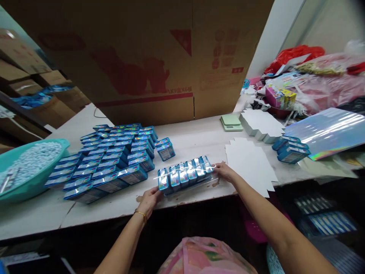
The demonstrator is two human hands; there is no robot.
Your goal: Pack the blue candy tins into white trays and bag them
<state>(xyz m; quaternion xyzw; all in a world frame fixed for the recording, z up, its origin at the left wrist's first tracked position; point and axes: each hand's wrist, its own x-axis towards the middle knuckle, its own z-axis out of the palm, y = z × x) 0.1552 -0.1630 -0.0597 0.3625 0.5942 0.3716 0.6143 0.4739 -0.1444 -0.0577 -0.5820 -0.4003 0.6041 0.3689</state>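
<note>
Head view shows a row of blue boxes in clear plastic near the table's front edge, lying between the two hands. Its long axis runs from the left hand to the right hand, the right end slightly farther from the body. The right fingers pinch the plastic; the left fingers meet the opposite end, their grip unclear. Neither hand is plainly nearer.

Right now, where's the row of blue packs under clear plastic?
In the head view, the row of blue packs is around the middle, toward the front of the white table, between left hand and right hand.
</note>
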